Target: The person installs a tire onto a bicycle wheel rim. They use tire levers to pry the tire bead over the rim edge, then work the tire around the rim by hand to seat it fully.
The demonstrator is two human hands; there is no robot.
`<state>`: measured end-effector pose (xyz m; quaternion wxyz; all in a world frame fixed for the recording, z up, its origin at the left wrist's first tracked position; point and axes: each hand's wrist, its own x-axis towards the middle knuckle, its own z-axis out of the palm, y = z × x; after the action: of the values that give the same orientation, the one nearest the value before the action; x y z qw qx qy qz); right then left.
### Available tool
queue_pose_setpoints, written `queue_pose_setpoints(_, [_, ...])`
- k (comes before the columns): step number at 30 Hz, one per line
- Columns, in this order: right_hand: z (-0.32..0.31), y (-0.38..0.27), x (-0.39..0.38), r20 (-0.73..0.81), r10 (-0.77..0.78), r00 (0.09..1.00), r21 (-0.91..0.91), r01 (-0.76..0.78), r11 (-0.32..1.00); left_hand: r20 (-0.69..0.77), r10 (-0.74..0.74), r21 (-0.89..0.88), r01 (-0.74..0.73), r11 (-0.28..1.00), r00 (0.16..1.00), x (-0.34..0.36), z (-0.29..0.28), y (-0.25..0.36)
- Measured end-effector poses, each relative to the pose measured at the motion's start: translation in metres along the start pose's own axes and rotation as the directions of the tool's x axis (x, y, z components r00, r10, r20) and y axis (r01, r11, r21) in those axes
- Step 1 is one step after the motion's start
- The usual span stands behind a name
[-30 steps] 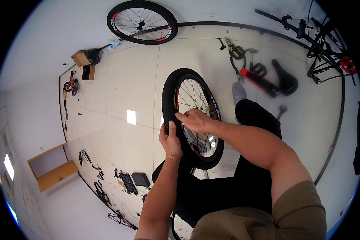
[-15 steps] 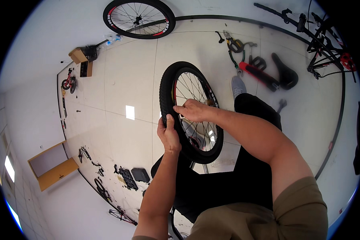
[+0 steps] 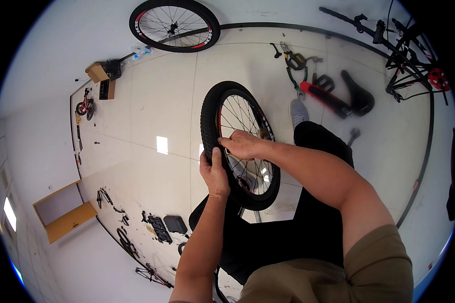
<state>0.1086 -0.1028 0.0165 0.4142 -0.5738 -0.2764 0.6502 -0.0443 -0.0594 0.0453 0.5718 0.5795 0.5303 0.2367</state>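
A bicycle wheel with a black knobby tire and red-and-black spoked rim stands upright between my legs, over my shoe. My left hand is closed round the left side of the tire, thumb on top. Just above it, my right hand grips at the inner edge of the same tire where it meets the rim, fingers curled; the fingertips are partly hidden.
Another wheel lies at the top. To the right are pliers, a red-black tube, a saddle, a wrench and a bicycle frame. Boxes, a small bike and a tool case are leftward.
Both hands stay on the tire in almost the same grip, shifting slightly with the wheel. The whole view has moved a little.
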Motion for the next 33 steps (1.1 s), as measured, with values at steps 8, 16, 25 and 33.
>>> queue_pose_setpoints(8, [0.003, 0.003, 0.007, -0.034, 0.001, 0.999, -0.041, -0.002, 0.999, 0.01, 0.072, 0.455, -0.069, 0.888, 0.997, -0.001, -0.004, 0.013])
queue_pose_setpoints(16, [0.005, 0.016, 0.017, -0.088, -0.128, 0.988, -0.231, 0.105, 0.967, 0.152, 0.058, 0.458, -0.122, 0.881, 0.987, 0.003, -0.02, 0.029])
queue_pose_setpoints(25, [0.0, 0.009, 0.013, 0.003, -0.043, 0.999, -0.178, 0.043, 0.983, 0.087, 0.085, 0.462, -0.115, 0.879, 0.993, 0.001, -0.02, 0.022])
queue_pose_setpoints(33, [-0.005, 0.007, 0.011, 0.057, 0.045, 0.997, -0.082, -0.04, 0.996, 0.034, 0.115, 0.475, -0.117, 0.872, 0.993, -0.003, -0.015, 0.018])
